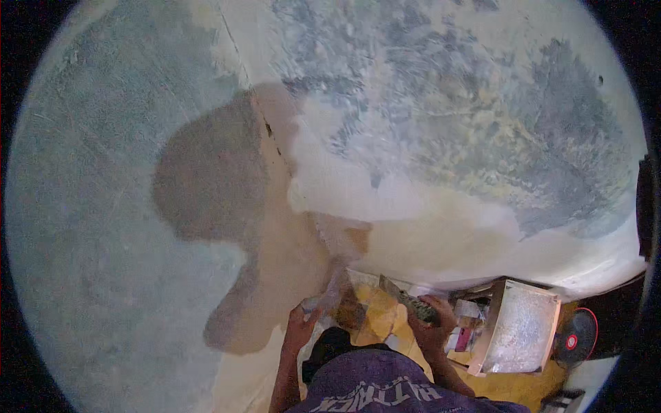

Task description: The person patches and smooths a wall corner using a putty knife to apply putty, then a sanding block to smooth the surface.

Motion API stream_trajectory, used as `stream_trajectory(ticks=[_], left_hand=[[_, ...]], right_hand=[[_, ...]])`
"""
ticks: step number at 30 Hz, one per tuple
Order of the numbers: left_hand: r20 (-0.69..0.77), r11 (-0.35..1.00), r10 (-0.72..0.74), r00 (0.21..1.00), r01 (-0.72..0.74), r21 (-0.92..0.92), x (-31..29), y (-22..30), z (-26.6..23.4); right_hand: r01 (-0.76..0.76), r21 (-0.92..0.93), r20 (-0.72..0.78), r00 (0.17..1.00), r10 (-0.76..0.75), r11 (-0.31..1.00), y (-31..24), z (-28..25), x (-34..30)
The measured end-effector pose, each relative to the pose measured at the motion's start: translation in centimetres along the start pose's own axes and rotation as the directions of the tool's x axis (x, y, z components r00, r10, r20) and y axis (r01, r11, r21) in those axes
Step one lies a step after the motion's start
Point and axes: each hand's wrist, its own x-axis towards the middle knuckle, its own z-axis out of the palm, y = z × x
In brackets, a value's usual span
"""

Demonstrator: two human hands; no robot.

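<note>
A scraper (329, 292) is pressed against the wall (441, 138) low down, where the white filler patch (344, 186) meets the tan bare strip (289, 255). The left hand (301, 323) holds it from below, fingers wrapped together round its handle; the blade looks blurred. Just right of it, the right hand (430, 320) is clamped round a second flat tool (406, 299), its blade slanting up-left towards the wall's lower edge. Both forearms rise from the bottom edge, either side of a purple shirt (385, 389). Right of the right hand a metal tray (520, 327) leans on the yellow floor (509, 382), with small boxes (465, 330) between hand and tray. A small fan (573, 337) sits beyond the tray, near the wall's lower right corner.
</note>
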Motion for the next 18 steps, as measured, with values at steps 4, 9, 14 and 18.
stream_trajectory(ticks=[4,9,14,18], left_hand=[[0.061,0.996,-0.003,0.998,0.008,-0.086,3.0,3.2,-2.8],[0.306,0.976,-0.216,0.927,0.214,0.043,3.3,-1.6,-4.3],[0.315,0.947,-0.284,0.906,0.316,-0.053,3.8,-2.7,-4.7],[0.275,0.861,-0.359,0.892,0.430,-0.271,4.3,-6.9,-4.3]], right_hand=[[0.109,-0.143,0.064,0.993,-0.101,0.984,-2.6,2.6,4.7],[-0.265,0.323,0.503,0.862,0.072,0.909,-1.6,7.5,7.6],[0.084,0.647,0.478,0.729,-0.490,0.758,0.5,10.2,11.8],[0.108,0.693,0.157,0.942,-0.295,0.713,-2.2,12.4,14.0]])
